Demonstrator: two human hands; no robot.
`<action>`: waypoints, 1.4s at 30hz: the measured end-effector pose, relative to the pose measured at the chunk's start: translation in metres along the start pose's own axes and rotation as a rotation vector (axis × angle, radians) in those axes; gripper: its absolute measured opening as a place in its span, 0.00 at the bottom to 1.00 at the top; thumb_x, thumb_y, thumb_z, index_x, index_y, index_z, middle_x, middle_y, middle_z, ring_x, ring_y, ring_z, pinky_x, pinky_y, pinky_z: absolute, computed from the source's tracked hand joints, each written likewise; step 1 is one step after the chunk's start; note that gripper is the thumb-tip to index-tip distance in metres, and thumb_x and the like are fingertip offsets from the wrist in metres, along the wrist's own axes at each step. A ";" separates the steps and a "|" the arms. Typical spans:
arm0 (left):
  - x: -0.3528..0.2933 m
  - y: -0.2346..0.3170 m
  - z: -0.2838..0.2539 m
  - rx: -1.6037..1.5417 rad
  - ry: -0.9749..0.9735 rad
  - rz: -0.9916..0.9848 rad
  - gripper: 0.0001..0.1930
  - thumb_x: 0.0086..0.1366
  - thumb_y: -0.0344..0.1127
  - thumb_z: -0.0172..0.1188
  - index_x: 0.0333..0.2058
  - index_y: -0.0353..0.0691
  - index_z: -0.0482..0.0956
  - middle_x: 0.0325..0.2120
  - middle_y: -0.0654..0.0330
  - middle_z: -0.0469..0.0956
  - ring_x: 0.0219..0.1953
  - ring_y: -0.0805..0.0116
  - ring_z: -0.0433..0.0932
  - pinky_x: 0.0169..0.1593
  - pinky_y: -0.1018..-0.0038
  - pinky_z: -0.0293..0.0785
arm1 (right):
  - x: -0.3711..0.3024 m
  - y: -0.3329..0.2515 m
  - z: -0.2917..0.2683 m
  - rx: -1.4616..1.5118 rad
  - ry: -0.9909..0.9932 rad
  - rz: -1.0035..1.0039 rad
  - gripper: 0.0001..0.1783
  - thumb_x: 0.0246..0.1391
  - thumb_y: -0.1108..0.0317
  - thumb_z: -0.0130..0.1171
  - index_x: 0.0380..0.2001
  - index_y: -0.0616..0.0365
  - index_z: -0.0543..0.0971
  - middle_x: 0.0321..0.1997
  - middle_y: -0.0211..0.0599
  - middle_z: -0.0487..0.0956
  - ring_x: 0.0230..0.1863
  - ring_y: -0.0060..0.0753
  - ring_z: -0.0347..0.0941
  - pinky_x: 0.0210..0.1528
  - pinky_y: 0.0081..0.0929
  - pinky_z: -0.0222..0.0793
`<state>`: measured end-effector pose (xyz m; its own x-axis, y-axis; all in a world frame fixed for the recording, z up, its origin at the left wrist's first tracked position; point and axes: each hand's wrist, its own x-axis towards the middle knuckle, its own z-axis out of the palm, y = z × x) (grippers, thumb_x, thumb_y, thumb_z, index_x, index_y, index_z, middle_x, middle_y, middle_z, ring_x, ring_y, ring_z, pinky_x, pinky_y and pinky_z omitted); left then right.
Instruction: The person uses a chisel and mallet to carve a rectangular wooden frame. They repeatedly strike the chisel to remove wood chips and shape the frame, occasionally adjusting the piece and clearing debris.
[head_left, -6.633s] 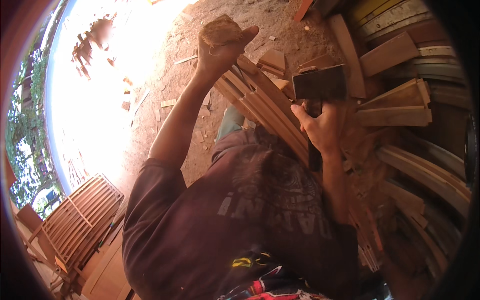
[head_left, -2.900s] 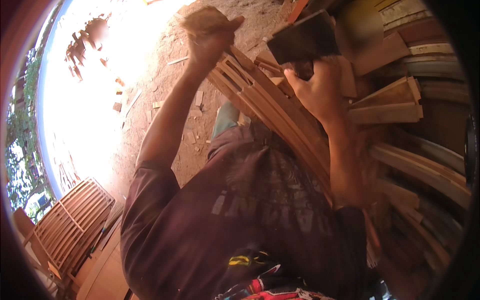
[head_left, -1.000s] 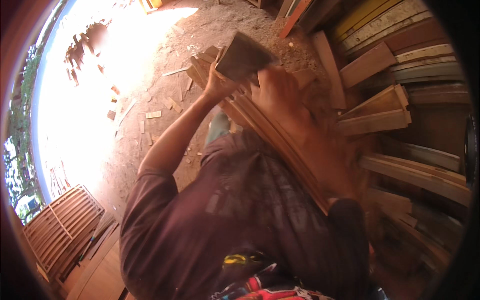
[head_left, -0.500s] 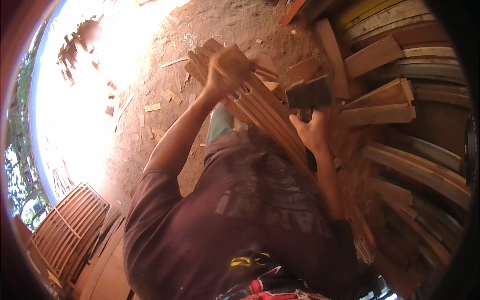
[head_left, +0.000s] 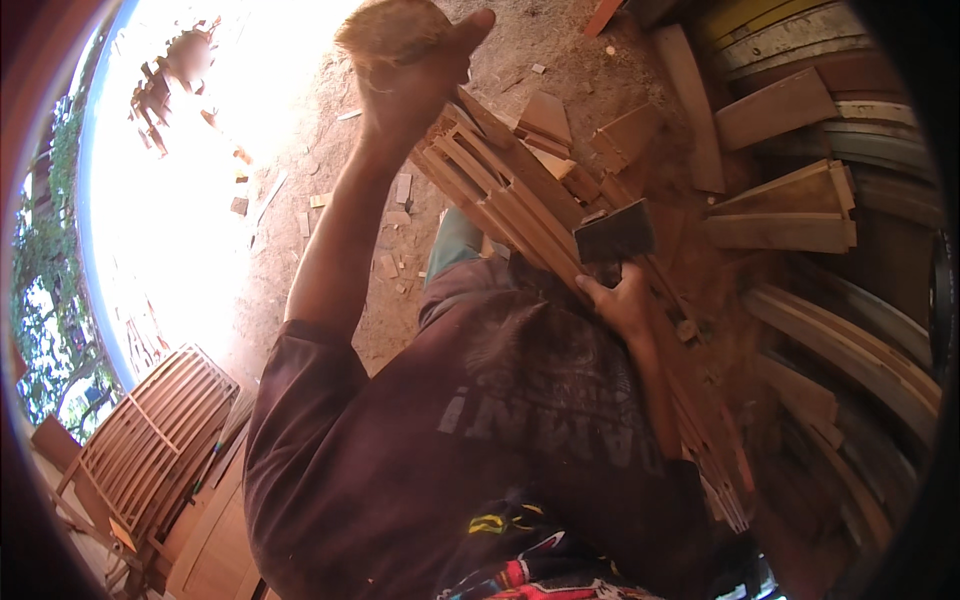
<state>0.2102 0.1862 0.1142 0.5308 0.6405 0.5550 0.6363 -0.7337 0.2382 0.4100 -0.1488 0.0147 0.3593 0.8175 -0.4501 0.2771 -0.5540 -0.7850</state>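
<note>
At lower left sits a slatted wooden frame (head_left: 160,440); then pale scraps (head_left: 403,188) lie scattered over the dirt floor (head_left: 505,50). The left hand (head_left: 408,105), raised and closed around a rough wooden block (head_left: 395,35), hides the far end of the grooved strips (head_left: 520,215), which slant between both hands. Offcuts (head_left: 545,120) lie just beyond them. The right hand (head_left: 625,300) grips a dark-headed tool (head_left: 615,235) over the strips' right edge. Farther right, long boards (head_left: 840,345) crowd the side, beneath a wedge-shaped piece (head_left: 785,195).
</note>
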 end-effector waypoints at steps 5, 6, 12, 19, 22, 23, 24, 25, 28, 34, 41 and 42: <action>-0.016 0.036 0.003 -0.778 -0.082 -0.577 0.20 0.65 0.44 0.75 0.20 0.40 0.80 0.16 0.66 0.78 0.20 0.78 0.76 0.25 0.73 0.71 | -0.003 -0.012 -0.007 0.006 -0.069 0.150 0.23 0.48 0.66 0.75 0.47 0.66 0.85 0.48 0.54 0.86 0.51 0.50 0.84 0.54 0.39 0.76; -0.019 0.037 0.005 -0.773 -0.101 -0.591 0.19 0.65 0.43 0.75 0.21 0.39 0.80 0.16 0.66 0.78 0.20 0.77 0.76 0.26 0.73 0.71 | -0.003 -0.011 -0.007 0.003 -0.065 0.134 0.23 0.48 0.66 0.75 0.46 0.66 0.85 0.48 0.54 0.86 0.51 0.50 0.84 0.55 0.39 0.76; -0.026 0.036 0.016 -0.715 -0.138 -0.544 0.17 0.66 0.40 0.75 0.24 0.37 0.81 0.20 0.65 0.81 0.24 0.77 0.78 0.29 0.73 0.73 | -0.003 -0.015 -0.006 0.000 -0.056 0.099 0.22 0.48 0.66 0.75 0.46 0.65 0.86 0.48 0.53 0.87 0.51 0.50 0.84 0.55 0.39 0.76; -0.028 0.037 0.030 -0.762 -0.046 -0.411 0.18 0.67 0.42 0.73 0.23 0.41 0.79 0.18 0.68 0.75 0.22 0.77 0.71 0.27 0.71 0.67 | -0.003 -0.008 -0.001 -0.078 0.076 -0.122 0.14 0.53 0.67 0.74 0.36 0.67 0.83 0.29 0.33 0.82 0.26 0.22 0.77 0.31 0.26 0.73; -0.029 0.044 0.024 -0.764 -0.052 -0.360 0.19 0.66 0.42 0.73 0.21 0.43 0.77 0.15 0.69 0.71 0.19 0.76 0.65 0.25 0.69 0.62 | 0.016 -0.055 -0.020 0.042 0.137 -0.201 0.13 0.55 0.66 0.75 0.35 0.65 0.84 0.31 0.32 0.82 0.31 0.20 0.78 0.34 0.26 0.74; -0.031 0.046 0.016 -0.740 -0.047 -0.366 0.19 0.67 0.41 0.73 0.21 0.42 0.77 0.15 0.69 0.70 0.18 0.75 0.64 0.25 0.68 0.62 | 0.023 -0.089 -0.032 -0.046 0.167 -0.259 0.14 0.55 0.65 0.76 0.35 0.64 0.84 0.31 0.32 0.83 0.30 0.20 0.78 0.34 0.26 0.74; -0.030 0.045 0.017 -0.701 -0.065 -0.361 0.18 0.67 0.41 0.72 0.21 0.41 0.77 0.15 0.68 0.71 0.18 0.74 0.65 0.25 0.68 0.62 | 0.026 -0.129 -0.043 -0.141 0.225 -0.300 0.14 0.55 0.65 0.77 0.35 0.64 0.83 0.31 0.31 0.83 0.30 0.20 0.78 0.34 0.27 0.75; -0.032 0.045 0.018 -0.653 -0.079 -0.353 0.18 0.67 0.40 0.72 0.22 0.40 0.77 0.15 0.68 0.71 0.18 0.73 0.67 0.25 0.68 0.63 | 0.033 -0.154 -0.047 -0.028 0.292 -0.489 0.14 0.56 0.64 0.76 0.36 0.63 0.83 0.32 0.31 0.83 0.30 0.20 0.79 0.36 0.27 0.76; -0.032 0.044 0.016 -0.616 -0.186 -0.384 0.11 0.68 0.37 0.70 0.31 0.38 0.81 0.23 0.65 0.80 0.27 0.72 0.78 0.32 0.69 0.73 | 0.034 -0.216 -0.050 -0.207 0.367 -0.647 0.14 0.57 0.63 0.75 0.38 0.61 0.83 0.33 0.36 0.86 0.33 0.29 0.83 0.40 0.32 0.79; -0.052 0.042 0.022 -0.439 0.103 -0.026 0.08 0.67 0.33 0.70 0.42 0.38 0.84 0.33 0.61 0.86 0.37 0.71 0.85 0.42 0.73 0.81 | 0.070 -0.220 -0.008 -0.613 0.174 -0.775 0.14 0.54 0.61 0.74 0.33 0.60 0.83 0.33 0.50 0.86 0.36 0.58 0.83 0.39 0.46 0.80; -0.070 0.027 0.042 -0.690 -0.006 -0.154 0.11 0.64 0.28 0.70 0.45 0.36 0.84 0.35 0.63 0.86 0.37 0.74 0.85 0.38 0.73 0.81 | 0.046 -0.239 -0.008 -0.488 0.321 -0.776 0.15 0.54 0.61 0.72 0.37 0.60 0.82 0.33 0.53 0.85 0.37 0.61 0.83 0.40 0.51 0.79; -0.073 0.024 0.044 -0.757 -0.006 -0.176 0.11 0.64 0.30 0.70 0.45 0.36 0.84 0.34 0.62 0.86 0.36 0.74 0.85 0.36 0.73 0.80 | 0.049 -0.237 -0.005 -0.538 0.305 -0.769 0.15 0.54 0.61 0.72 0.37 0.60 0.82 0.33 0.53 0.85 0.37 0.60 0.83 0.40 0.50 0.79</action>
<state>0.2114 0.1313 0.0445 0.4617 0.7616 0.4548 0.1566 -0.5746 0.8033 0.3665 0.0217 0.1804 0.1047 0.9513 0.2901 0.8728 0.0519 -0.4853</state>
